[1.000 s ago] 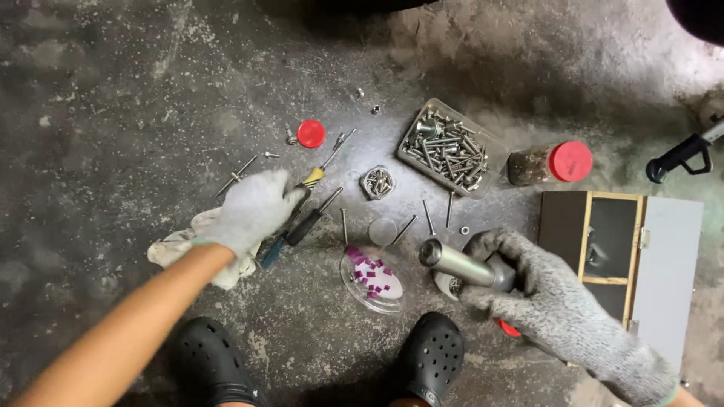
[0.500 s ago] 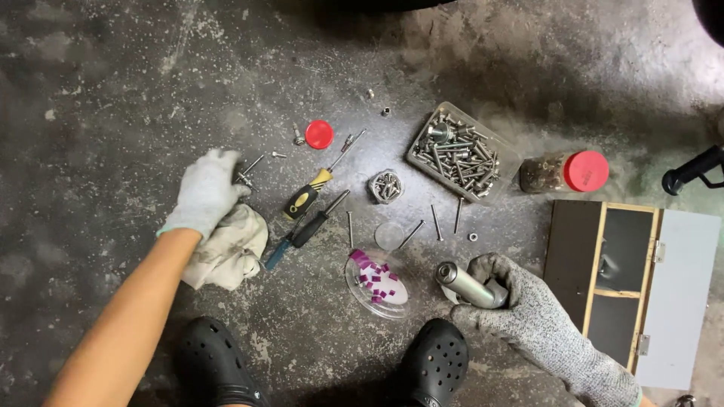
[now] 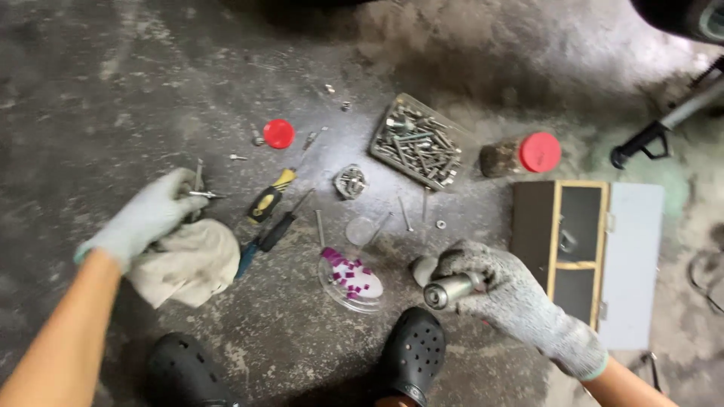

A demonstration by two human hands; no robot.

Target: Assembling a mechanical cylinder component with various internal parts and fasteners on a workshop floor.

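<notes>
My left hand [image 3: 147, 218] covers most of the thin metal pieces [image 3: 197, 188] it grips, so I cannot tell what they are. My right hand [image 3: 501, 290] hides all but the end of the metal cylinder [image 3: 446, 292]. The black clogs [image 3: 411, 358] are cut off by the bottom edge, the dark object [image 3: 690, 15] by the top corner, and the screws in the tray [image 3: 416, 142] blur together
</notes>
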